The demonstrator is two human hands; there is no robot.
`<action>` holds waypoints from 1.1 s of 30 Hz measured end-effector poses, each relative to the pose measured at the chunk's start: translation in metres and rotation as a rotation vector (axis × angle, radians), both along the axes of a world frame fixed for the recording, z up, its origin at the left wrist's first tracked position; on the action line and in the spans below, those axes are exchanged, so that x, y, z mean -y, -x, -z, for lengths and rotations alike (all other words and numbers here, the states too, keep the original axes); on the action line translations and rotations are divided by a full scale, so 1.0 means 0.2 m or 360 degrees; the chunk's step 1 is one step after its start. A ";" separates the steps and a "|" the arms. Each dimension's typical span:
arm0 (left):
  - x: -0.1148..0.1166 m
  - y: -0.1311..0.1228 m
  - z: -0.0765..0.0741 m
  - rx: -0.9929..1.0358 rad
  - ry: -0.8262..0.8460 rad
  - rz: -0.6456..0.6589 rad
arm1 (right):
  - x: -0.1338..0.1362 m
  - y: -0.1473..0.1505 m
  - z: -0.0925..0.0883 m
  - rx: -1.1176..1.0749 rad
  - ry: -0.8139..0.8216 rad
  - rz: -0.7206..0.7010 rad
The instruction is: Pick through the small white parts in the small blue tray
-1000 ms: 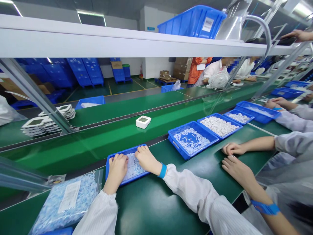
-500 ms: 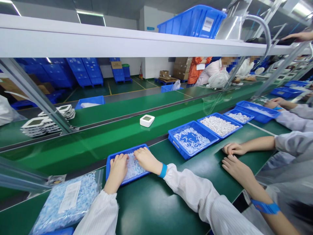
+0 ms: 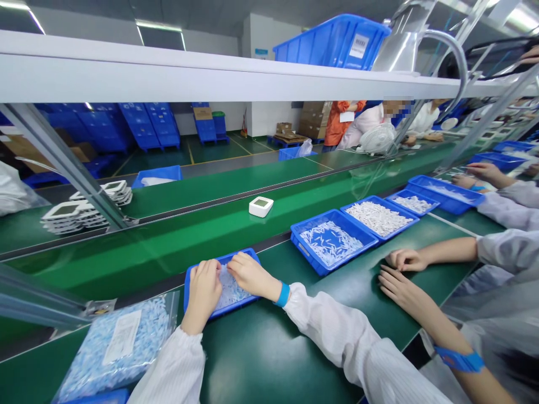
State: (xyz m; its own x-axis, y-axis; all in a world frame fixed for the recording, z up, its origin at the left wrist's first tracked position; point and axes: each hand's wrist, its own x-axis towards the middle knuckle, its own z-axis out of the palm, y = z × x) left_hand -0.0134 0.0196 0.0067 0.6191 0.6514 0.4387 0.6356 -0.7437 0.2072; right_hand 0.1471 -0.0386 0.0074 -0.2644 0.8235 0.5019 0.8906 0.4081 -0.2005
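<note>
My left hand (image 3: 204, 290) and my right hand (image 3: 249, 274) meet over the left blue tray (image 3: 238, 310), which holds small pale blue and white pieces (image 3: 231, 293). The fingers of both hands are curled, with the tips close to the pieces. Whatever the fingertips pinch is too small or too hidden to make out. A blue band (image 3: 282, 293) circles my right wrist. To the left lies a clear bag (image 3: 138, 350) of pale blue and white pieces with a white label.
A white device (image 3: 261, 206) with a grey screen rides on the green belt (image 3: 197, 224). To the right stand blue trays (image 3: 314, 266) of small white pieces. A co-worker's hands (image 3: 406, 275) rest nearby. Overhead runs a white shelf (image 3: 189, 76), with stacked white devices (image 3: 71, 216) behind the post.
The white device on the belt has moved a little to the right. My fingers have shifted slightly over the tray. A co-worker's hands to the right have moved slightly.
</note>
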 end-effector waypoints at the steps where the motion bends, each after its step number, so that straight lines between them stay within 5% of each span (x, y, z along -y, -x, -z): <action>1: 0.00 0.00 0.00 0.0024 -0.0006 0.0028 | 0.00 0.00 -0.01 -0.0040 -0.0032 -0.0044; 24: 0.03 0.00 -0.01 0.0117 -0.0038 0.0239 | 0.04 -0.01 -0.05 -0.0184 -0.0022 -0.0157; 33: 0.02 0.01 -0.01 0.0203 -0.0050 0.0244 | 0.02 0.02 -0.04 -0.1035 -0.0045 0.0077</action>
State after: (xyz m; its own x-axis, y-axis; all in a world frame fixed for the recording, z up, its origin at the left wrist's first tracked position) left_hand -0.0147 0.0162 0.0078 0.6480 0.5386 0.5386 0.4845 -0.8371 0.2542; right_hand 0.1423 -0.0430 0.0146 0.1376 0.8109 0.5688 0.6086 0.3838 -0.6945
